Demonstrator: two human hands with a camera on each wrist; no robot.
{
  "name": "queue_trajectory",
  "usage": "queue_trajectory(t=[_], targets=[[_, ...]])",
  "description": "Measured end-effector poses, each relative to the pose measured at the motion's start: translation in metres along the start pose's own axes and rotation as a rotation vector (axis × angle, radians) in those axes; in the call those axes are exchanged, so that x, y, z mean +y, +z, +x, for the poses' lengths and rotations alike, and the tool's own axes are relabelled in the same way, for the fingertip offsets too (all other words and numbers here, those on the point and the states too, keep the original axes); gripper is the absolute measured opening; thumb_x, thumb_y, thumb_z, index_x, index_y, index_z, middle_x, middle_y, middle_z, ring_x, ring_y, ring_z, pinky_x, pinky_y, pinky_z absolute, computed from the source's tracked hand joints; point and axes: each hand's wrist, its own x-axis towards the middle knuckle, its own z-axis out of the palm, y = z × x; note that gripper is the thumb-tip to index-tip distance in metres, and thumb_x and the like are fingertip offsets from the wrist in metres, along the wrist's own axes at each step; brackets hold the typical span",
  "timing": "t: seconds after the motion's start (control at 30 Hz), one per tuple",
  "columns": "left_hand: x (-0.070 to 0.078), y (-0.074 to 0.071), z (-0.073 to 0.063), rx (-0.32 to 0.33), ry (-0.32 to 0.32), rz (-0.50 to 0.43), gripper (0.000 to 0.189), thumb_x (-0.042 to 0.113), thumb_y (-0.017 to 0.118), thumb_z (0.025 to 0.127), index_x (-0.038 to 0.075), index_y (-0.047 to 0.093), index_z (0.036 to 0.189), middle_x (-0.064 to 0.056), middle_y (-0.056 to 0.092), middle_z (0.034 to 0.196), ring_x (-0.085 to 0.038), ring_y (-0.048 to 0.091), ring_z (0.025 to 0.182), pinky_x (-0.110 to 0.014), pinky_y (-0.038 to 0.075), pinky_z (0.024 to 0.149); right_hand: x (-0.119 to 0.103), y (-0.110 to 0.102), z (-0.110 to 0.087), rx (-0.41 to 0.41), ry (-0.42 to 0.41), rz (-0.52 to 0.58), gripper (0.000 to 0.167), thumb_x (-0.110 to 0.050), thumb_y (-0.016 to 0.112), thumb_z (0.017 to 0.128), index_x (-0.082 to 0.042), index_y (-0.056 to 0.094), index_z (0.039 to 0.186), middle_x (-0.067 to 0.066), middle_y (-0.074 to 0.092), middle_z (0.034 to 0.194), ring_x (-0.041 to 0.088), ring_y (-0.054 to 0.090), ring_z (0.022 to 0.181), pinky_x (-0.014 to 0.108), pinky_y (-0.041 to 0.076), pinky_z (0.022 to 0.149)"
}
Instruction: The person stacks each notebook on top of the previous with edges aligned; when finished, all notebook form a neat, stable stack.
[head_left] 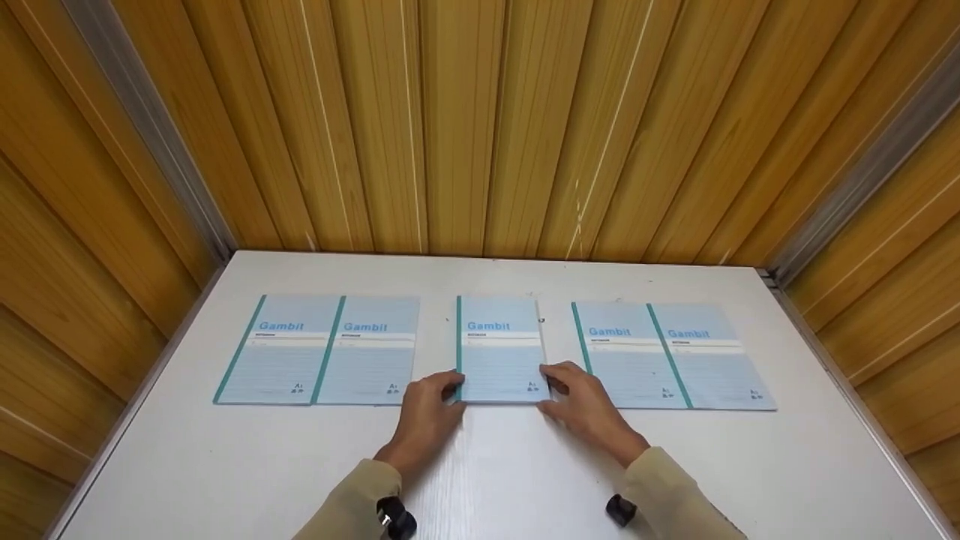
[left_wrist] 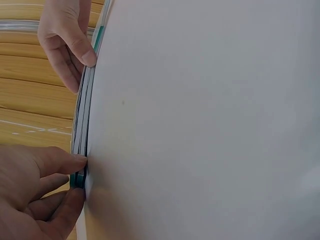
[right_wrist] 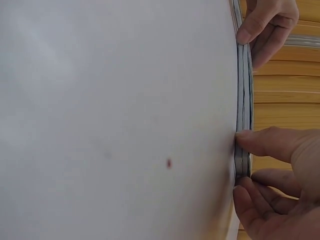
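Note:
A stack of light blue "Gambit" notebooks (head_left: 499,360) lies flat at the middle of the white table, green spine on the left. Edge-on in the left wrist view, the stack (left_wrist: 83,115) shows a few layered notebooks. My left hand (head_left: 427,412) holds its near left corner, with the thumb on the front edge and fingers on the spine side. At the near right corner, my right hand (head_left: 589,405) grips the stack the same way. The right wrist view also shows the stack's layered edge (right_wrist: 243,95) between thumb and fingers.
To the left, two light blue notebooks (head_left: 270,367) (head_left: 367,367) lie side by side. Another pair, a notebook (head_left: 630,375) and its neighbour (head_left: 720,375), lies to the right, close to my right hand. Wood-patterned walls (head_left: 465,127) enclose the white table (head_left: 517,465).

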Motion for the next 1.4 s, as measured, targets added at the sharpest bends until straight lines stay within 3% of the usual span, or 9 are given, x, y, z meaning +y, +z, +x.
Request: queue_trajectory(t=[0.33, 0.7, 0.87, 0.97, 1.2, 1.3, 1.4], targets=[[0.001, -0.001, -0.001, 0.004, 0.034, 0.038, 0.035, -0.015, 0.077, 0.086, -0.008, 0.074, 0.12, -0.024, 0.073, 0.122, -0.035, 0.071, 0.116, -0.042, 0.061, 0.094, 0.0, 0.002, -0.001, 0.013, -0.014, 0.008, 0.055, 0.004, 0.084, 0.087, 0.007, 0.064, 0.139, 0.012, 0.066, 0.131, 0.03, 0.064, 0.124, 0.044, 0.054, 0.105], [0.001, -0.003, -0.001, -0.028, -0.017, -0.01, 0.038, -0.009, 0.078, 0.088, -0.005, 0.072, 0.126, -0.023, 0.07, 0.129, -0.034, 0.069, 0.12, -0.044, 0.058, 0.099, -0.003, 0.003, -0.004, 0.027, 0.065, 0.067, 0.058, 0.0, 0.085, 0.088, 0.001, 0.062, 0.142, 0.011, 0.062, 0.136, 0.026, 0.062, 0.124, 0.044, 0.052, 0.108], [0.001, -0.012, 0.002, -0.042, -0.017, -0.02, 0.042, -0.005, 0.081, 0.088, -0.005, 0.07, 0.129, -0.022, 0.07, 0.128, -0.033, 0.07, 0.115, -0.044, 0.059, 0.097, -0.011, 0.004, -0.003, 0.056, 0.06, 0.063, 0.062, -0.005, 0.086, 0.089, -0.001, 0.059, 0.145, 0.017, 0.052, 0.152, 0.036, 0.055, 0.137, 0.052, 0.045, 0.115], [0.0, -0.017, 0.003, -0.042, -0.03, -0.031, 0.042, -0.002, 0.081, 0.09, -0.005, 0.069, 0.131, -0.02, 0.071, 0.126, -0.032, 0.07, 0.111, -0.046, 0.059, 0.096, -0.015, 0.005, -0.001, 0.092, 0.01, 0.036, 0.06, -0.007, 0.085, 0.09, 0.0, 0.06, 0.144, 0.019, 0.052, 0.154, 0.039, 0.049, 0.144, 0.055, 0.04, 0.118], [-0.006, -0.034, 0.003, -0.009, 0.014, -0.054, 0.039, 0.004, 0.078, 0.095, -0.005, 0.068, 0.132, -0.023, 0.07, 0.128, -0.04, 0.07, 0.114, -0.05, 0.06, 0.095, -0.026, 0.015, 0.005, 0.151, -0.13, 0.069, 0.058, -0.002, 0.084, 0.09, 0.003, 0.059, 0.143, 0.019, 0.057, 0.146, 0.038, 0.058, 0.133, 0.051, 0.053, 0.106], [-0.007, -0.044, 0.004, 0.028, 0.014, -0.058, 0.038, 0.005, 0.078, 0.096, -0.004, 0.069, 0.132, -0.022, 0.07, 0.129, -0.039, 0.069, 0.116, -0.049, 0.061, 0.094, -0.032, 0.018, 0.007, 0.128, -0.137, 0.087, 0.059, -0.004, 0.083, 0.092, 0.002, 0.058, 0.145, 0.016, 0.059, 0.145, 0.036, 0.059, 0.132, 0.048, 0.053, 0.107], [-0.007, -0.058, 0.004, 0.077, -0.026, -0.06, 0.04, 0.004, 0.078, 0.095, -0.002, 0.069, 0.133, -0.02, 0.07, 0.132, -0.038, 0.069, 0.117, -0.047, 0.061, 0.094, -0.039, 0.022, 0.009, 0.092, -0.134, 0.106, 0.059, -0.007, 0.082, 0.094, 0.0, 0.057, 0.147, 0.015, 0.058, 0.145, 0.035, 0.059, 0.133, 0.047, 0.052, 0.108]])
